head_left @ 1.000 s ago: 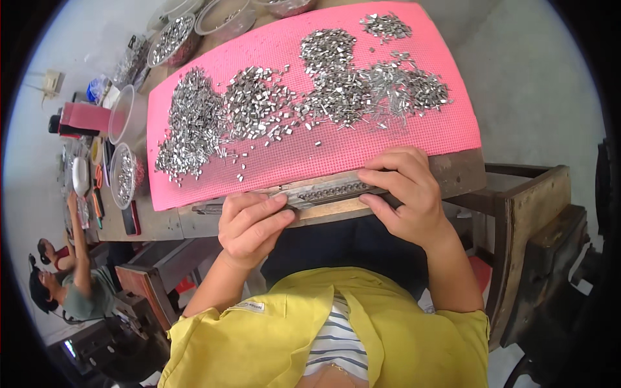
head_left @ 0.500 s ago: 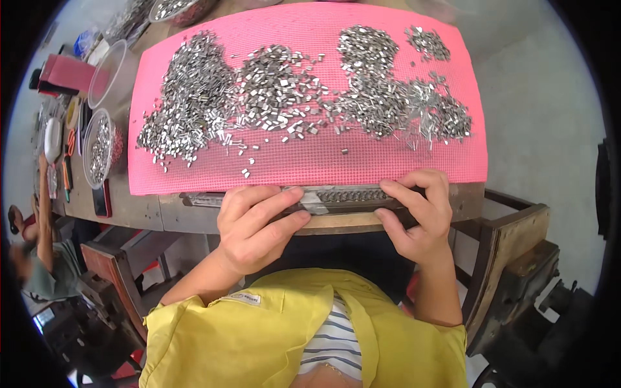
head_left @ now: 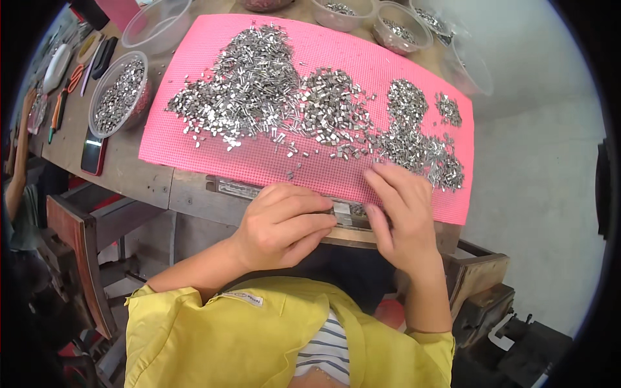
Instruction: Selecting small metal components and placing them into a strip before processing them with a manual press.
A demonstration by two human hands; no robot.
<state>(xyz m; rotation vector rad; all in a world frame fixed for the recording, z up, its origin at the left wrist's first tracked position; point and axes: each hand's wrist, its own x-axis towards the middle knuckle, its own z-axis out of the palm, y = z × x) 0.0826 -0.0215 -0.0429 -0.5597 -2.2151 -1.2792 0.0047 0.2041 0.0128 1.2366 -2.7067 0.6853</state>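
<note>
A long, narrow metal bar (head_left: 239, 188) lies along the table's front edge, with a light patch (head_left: 343, 209) near its middle. My left hand (head_left: 281, 226) is closed on the bar beside that patch, thumb and fingertips close together. Just to its right is my right hand (head_left: 404, 216), fingers apart, thumb by the bar and fingertips over the pink mat (head_left: 226, 158). Small shiny metal pieces lie on the mat in heaps: a large heap (head_left: 249, 84) at left, a middle heap (head_left: 333, 107) and another heap (head_left: 407, 123) at right. My palms hide part of the bar.
A clear plastic tub (head_left: 119, 97) of metal pieces stands left of the mat, near a phone (head_left: 94, 152) and orange-handled scissors (head_left: 76, 79). More tubs, including a round tub (head_left: 402, 29), line the back. Another person's arm (head_left: 21, 139) shows at far left.
The view has turned, so the mat appears tilted and more back tubs show. My right hand has lifted its fingers from the bar to over the mat; my left stays at the bar.
</note>
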